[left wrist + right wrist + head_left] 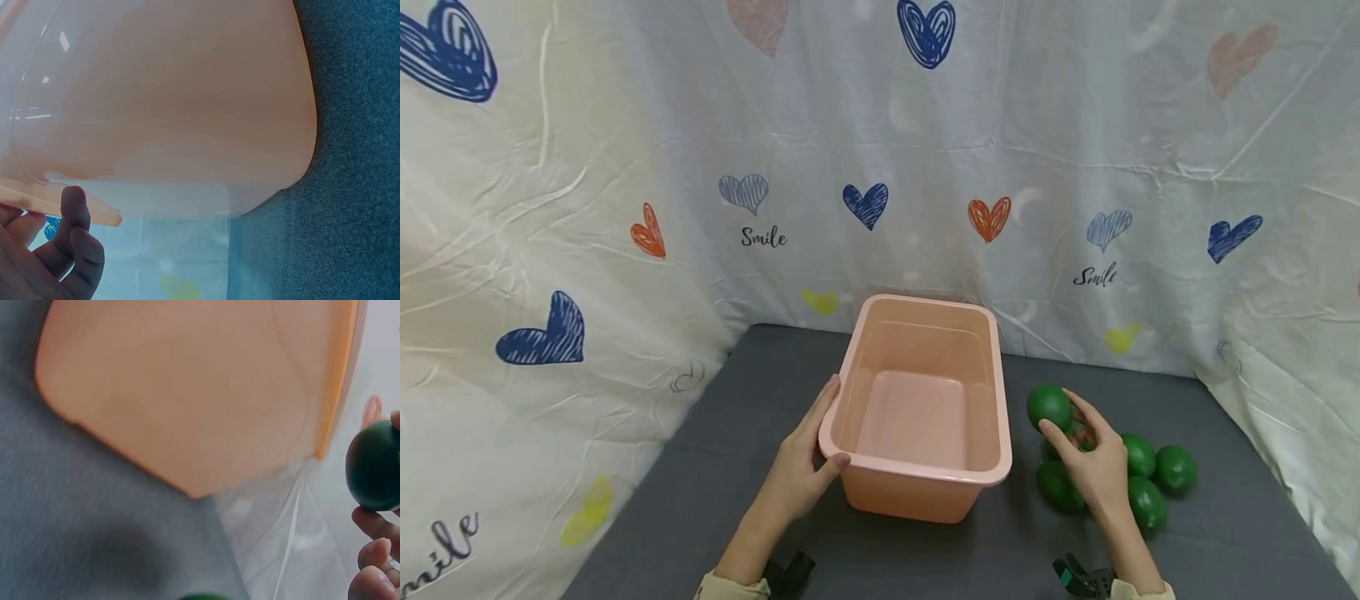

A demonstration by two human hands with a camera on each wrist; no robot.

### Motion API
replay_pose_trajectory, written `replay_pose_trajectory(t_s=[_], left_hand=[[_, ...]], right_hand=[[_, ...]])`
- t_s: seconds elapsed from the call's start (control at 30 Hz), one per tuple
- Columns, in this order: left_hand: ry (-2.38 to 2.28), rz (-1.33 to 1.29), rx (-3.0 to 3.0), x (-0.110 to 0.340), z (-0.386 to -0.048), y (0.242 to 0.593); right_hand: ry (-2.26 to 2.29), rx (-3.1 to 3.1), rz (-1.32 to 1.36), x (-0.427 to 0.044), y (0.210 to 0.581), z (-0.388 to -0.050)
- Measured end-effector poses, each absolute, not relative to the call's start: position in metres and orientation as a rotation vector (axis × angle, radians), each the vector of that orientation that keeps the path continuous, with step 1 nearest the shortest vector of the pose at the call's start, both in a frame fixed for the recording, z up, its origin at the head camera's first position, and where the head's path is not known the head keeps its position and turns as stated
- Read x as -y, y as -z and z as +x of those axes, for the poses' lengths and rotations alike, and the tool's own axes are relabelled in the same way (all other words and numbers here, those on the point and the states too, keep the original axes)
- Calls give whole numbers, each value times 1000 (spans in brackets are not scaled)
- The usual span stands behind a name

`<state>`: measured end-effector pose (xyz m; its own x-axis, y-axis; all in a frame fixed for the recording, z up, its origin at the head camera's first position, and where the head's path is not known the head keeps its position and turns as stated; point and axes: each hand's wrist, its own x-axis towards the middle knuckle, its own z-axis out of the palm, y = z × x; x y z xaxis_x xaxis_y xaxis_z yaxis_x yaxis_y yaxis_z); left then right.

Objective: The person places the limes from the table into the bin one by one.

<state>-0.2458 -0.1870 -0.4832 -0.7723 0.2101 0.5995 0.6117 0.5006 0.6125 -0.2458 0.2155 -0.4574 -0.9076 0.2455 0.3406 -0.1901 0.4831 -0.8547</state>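
Observation:
A peach-coloured plastic tub (917,473) stands on the dark cloth, its inside bare. My left hand (797,467) holds its near left corner, thumb on the front rim and fingers along the left side. In the left wrist view, the fingers (75,212) bend at the tub's rim (94,209). My right hand (1093,458) pinches a round green fruit (1049,407) between thumb and fingers, raised just right of the tub. The same fruit (375,465) is partly cut off in the right wrist view. Its exact kind I cannot tell.
Several more green fruits (1147,504) lie on the table (985,558) beneath and right of my right hand, some partly hidden by it. A white curtain (917,150) printed with hearts hangs behind the tub and along both sides.

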Motion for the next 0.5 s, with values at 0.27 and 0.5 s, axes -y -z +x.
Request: replay_pose_trajectory(t_s=[0.27, 0.5], left_hand=[[1204, -690, 2297, 188, -245, 482], [1201, -681, 2312, 187, -245, 482]], right_hand=[[-1468, 2214, 63, -197, 438, -253], [-1511, 2181, 177, -183, 426, -260]])
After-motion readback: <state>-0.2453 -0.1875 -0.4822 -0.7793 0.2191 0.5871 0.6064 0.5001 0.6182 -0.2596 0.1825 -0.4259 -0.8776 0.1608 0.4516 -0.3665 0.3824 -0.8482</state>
